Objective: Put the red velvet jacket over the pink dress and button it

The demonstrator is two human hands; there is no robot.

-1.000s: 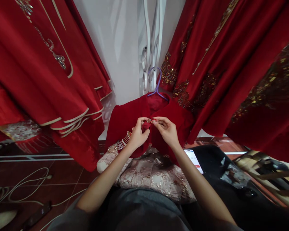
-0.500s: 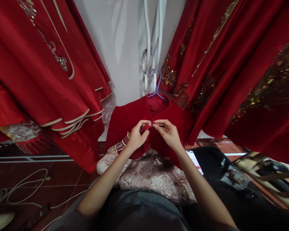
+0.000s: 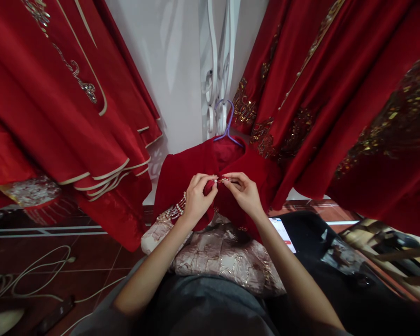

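Red cloth forms a jacket (image 3: 185, 168), hung at its neck opening on a purple hanger (image 3: 228, 133) in front of the person. At its front edges sits a small beaded clasp (image 3: 220, 181), largely covered by fingertips; whether its halves are joined cannot be told. Left hand (image 3: 199, 197): thumb and forefinger pinch the clasp's left end. Right hand (image 3: 245, 192): thumb and forefinger pinch its right end. Remaining fingers of both are curled and partly concealed.

Bead fringe (image 3: 175, 211) on the jacket is partly hidden behind the left hand. Pale patterned fabric (image 3: 227, 261) lies beneath, crossed by the forearms. Right forearm overlaps a phone (image 3: 283, 235); its screen text is illegible. Plastic packaging (image 3: 341, 256) lies beyond, contents indistinct. Red garments (image 3: 101, 135) at both sides are cut off by the frame.
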